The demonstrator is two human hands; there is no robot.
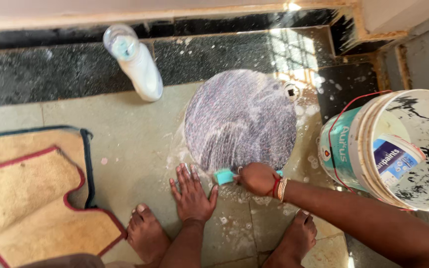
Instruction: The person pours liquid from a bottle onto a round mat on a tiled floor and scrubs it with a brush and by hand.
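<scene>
While my right hand (258,178) grips a teal sponge (223,176) at the near rim of a round, soapy griddle (240,119) lying on wet floor tiles (135,144), my left hand (192,194) lies open, flat beside it. White plastic bottle (137,64) upper left; paint-streaked bucket (398,149) w/ blue label at right; beige mat (31,193) at left.

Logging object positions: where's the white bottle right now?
Head view, upper left: the white bottle stands on the floor by the dark stone ledge, left of the soapy round plate.
</scene>
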